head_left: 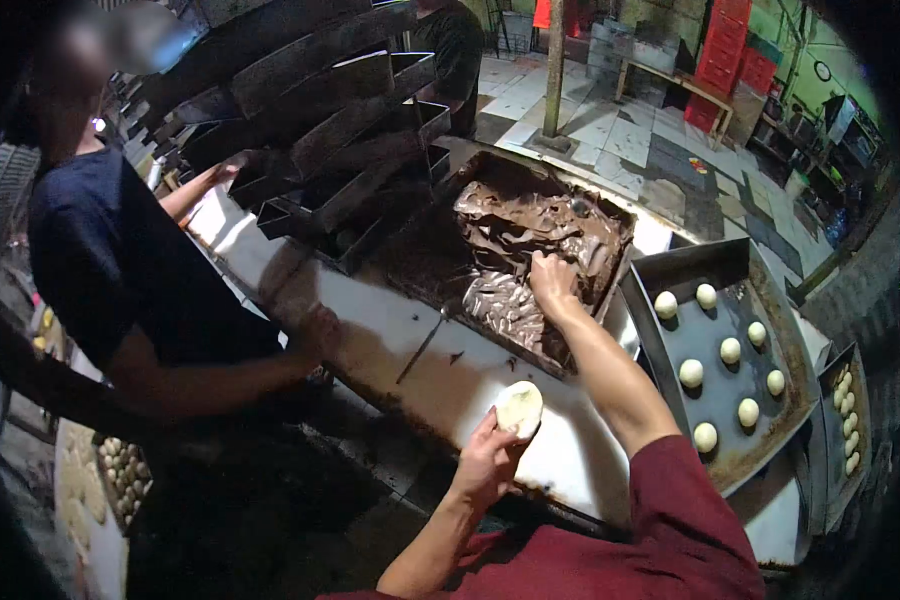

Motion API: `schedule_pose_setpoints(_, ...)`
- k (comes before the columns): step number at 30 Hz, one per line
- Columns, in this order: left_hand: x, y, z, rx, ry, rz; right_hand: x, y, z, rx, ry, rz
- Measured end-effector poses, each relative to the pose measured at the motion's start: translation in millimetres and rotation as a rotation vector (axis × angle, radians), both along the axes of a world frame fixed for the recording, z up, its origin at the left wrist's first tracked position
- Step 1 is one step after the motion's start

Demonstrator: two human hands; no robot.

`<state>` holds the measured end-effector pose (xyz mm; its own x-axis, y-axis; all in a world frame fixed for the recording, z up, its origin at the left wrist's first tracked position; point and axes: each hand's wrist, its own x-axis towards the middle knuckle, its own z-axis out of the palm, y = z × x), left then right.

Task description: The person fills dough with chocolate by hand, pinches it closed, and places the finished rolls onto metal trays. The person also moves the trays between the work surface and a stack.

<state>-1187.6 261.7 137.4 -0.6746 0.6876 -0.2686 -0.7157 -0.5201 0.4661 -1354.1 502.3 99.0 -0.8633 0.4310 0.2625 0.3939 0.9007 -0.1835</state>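
The left hand [485, 462] cups an unfilled dough disc [519, 408]; the right hand [550, 281] pinches chocolate filling [530, 232]; 8 balls [730, 350] look finished on the tray [690, 263], right.

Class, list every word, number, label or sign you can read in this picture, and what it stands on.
No text can be read.
Red crates: no legible marking.
Wall clock: too small to read its numerals.
Baking tray and the dough piece in the left hand: no print.
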Motion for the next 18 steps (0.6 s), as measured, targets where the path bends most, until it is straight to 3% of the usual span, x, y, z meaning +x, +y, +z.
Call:
schedule_pose_setpoints(3,-33.7,1.9,5.1,-0.085,0.005,0.137,-3.5,5.5,-18.0,0.032,-0.156,0.119)
schedule_pose_setpoints(6,-71.0,8.8,-1.2,-0.201,0.03,0.278,40.2,-8.0,29.0,-0.137,-0.291,0.221)
schedule_pose_setpoints(8,-92.2,21.4,-17.1,-0.107,-0.132,0.322,72.6,-18.4,38.7,-0.329,-0.126,0.141)
schedule_pose_setpoints(11,-101.3,43.1,-14.1,0.045,-0.167,0.189,133.3,-56.6,72.6,-0.501,0.148,0.22)
schedule_pose_setpoints(13,-103.8,52.5,-17.7,0.314,-0.226,0.09,162.0,-81.6,70.8,-0.414,0.296,0.237)
schedule_pose_setpoints(16,-91.8,30.0,24.7,0.321,-0.254,0.128,191.4,-77.2,38.2,-0.216,0.469,0.328)
schedule_pose_setpoints(17,-84.9,17.5,30.2,0.284,-0.124,0.115,201.1,-71.9,27.9,-0.178,0.459,0.266)
schedule_pose_setpoints(18,-81.8,0.5,24.4,0.469,-0.04,0.005,210.9,-69.2,18.4,-0.142,0.449,0.211)
